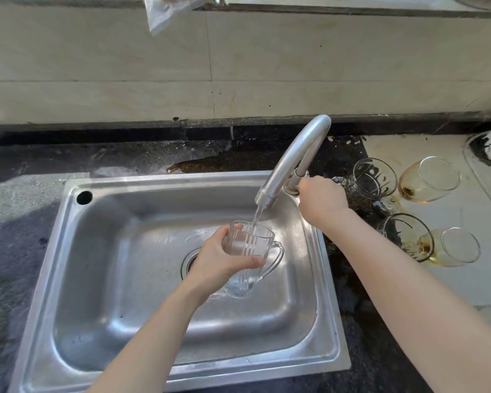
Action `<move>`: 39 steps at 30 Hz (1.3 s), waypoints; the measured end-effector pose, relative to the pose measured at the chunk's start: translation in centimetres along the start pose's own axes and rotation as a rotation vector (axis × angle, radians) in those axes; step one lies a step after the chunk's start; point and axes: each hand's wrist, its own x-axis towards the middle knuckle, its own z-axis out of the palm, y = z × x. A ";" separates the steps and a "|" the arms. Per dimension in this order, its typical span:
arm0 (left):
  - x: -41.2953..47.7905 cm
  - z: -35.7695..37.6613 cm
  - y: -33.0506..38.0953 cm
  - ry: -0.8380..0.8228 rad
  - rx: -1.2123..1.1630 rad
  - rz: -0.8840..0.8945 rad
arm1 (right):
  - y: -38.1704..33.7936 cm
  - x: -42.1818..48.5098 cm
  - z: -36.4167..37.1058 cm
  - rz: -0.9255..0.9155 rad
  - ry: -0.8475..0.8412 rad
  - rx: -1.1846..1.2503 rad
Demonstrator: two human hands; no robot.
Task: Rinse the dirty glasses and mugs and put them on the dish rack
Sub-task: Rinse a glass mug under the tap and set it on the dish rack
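My left hand (224,262) grips a clear ribbed glass mug (253,251) over the steel sink (102,279), its handle pointing right. A thin stream of water runs from the curved faucet (295,157) into the mug's mouth. My right hand (322,199) is curled round the faucet's handle at the base of the spout. To the right of the sink stand several dirty glasses: a patterned glass mug (372,180), a stemmed glass with brown residue (431,180), another mug (408,236) and a second stained glass (454,246).
The sink's drain (189,263) lies under my left wrist. Dark speckled counter (26,251) surrounds the sink, with a puddle behind it. A pale mat (437,279) lies under the glasses. A tiled wall rises behind. A plastic bag (165,12) hangs at the top.
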 end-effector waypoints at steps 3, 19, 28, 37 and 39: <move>-0.1 0.1 0.2 -0.007 -0.010 0.020 | 0.2 0.7 -0.8 0.016 -0.035 -0.093; -0.2 0.0 0.8 0.002 -0.310 -0.089 | 1.1 -2.8 -0.4 0.002 0.168 0.324; -1.3 1.8 2.4 0.045 -0.626 -0.413 | -0.6 -10.2 2.2 0.042 -0.226 1.087; -3.5 4.5 2.8 0.094 -0.863 -0.562 | -3.0 -12.2 1.2 0.025 -0.121 0.870; -4.1 4.5 2.8 0.037 -0.850 -0.567 | -3.2 -12.4 0.8 0.018 -0.072 0.841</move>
